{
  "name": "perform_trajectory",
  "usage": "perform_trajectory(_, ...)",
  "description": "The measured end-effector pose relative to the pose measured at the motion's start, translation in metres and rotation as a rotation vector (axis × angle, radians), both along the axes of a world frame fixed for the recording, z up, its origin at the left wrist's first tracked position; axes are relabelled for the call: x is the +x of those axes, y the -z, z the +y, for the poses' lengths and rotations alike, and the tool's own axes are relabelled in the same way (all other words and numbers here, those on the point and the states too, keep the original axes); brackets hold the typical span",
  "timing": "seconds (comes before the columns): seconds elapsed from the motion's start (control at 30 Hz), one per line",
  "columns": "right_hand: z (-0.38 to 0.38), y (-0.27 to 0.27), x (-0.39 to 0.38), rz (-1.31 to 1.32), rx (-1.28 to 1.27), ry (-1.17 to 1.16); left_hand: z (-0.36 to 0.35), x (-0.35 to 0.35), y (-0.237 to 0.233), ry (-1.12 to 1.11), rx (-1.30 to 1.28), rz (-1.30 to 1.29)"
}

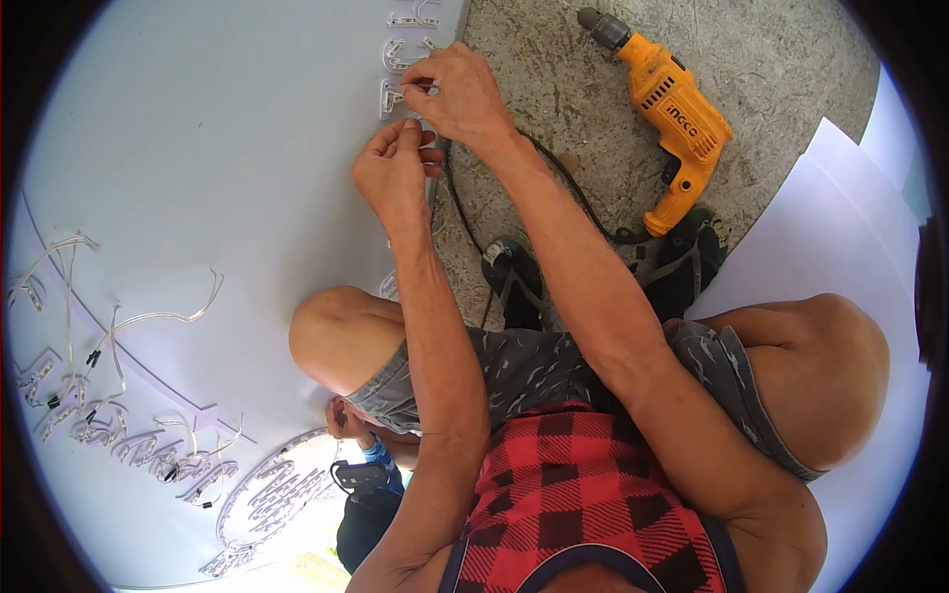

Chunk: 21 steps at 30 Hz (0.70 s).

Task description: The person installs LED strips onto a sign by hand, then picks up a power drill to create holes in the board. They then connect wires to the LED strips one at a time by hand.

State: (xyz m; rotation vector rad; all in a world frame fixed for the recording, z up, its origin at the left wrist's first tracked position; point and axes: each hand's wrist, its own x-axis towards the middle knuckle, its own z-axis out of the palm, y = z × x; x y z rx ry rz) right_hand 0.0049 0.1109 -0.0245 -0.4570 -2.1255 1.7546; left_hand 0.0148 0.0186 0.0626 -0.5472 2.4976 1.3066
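Observation:
My right hand (457, 97) is over the edge of a large white board (247, 128), its thumb and fingertips pinched together beside a small letter A (388, 99) fitted with LED strip. Whatever lies between those fingertips is too small to make out. Just below it, my left hand (392, 173) has its thumb pressed to its fingers, palm side partly hidden; what it pinches, if anything, cannot be seen clearly. Beyond the A, a letter C (395, 56) and an H-like letter (413, 14) also carry LED strips along the board's edge.
An orange drill (682, 124) lies on the concrete floor (554, 59), with a black cable (568, 183) near my feet. Wired LED lettering (148, 450) and a round LED piece (282, 494) are at lower left. Another person's hand (346, 420) is near my knee. White sheets (830, 217) lie right.

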Motion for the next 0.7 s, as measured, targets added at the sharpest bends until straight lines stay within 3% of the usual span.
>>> perform_trajectory(0.7,-0.025,-0.017,-0.008,-0.128,0.064,0.067,-0.007,0.007,0.031,0.027,0.122,0.020)
